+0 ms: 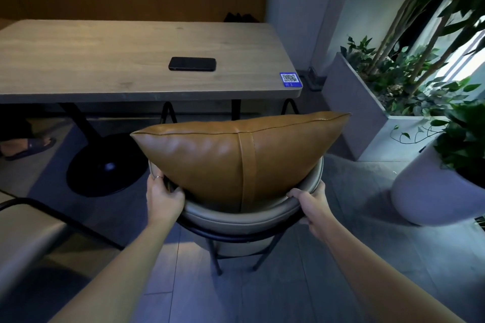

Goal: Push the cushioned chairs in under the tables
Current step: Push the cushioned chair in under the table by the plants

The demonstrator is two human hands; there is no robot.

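Hands gripped tight: your left hand (164, 198) and right hand (312, 206) clasped the chair (244, 220) backrest, tan cushion (236, 155) between them, facing the desk (105, 60).

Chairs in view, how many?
2. One cushioned chair centre, gripped by left hand and right hand; another chair cut off at left edge. More may be hidden.

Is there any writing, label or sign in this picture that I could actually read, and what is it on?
No words can be read anywhere.
Blue sticker at the near right corner of the table: a QR code pattern, with small white marks under it too small to read.
Phone lying on the table: dark, no visible brand or text.
Chair and its brown cushion: no label visible.
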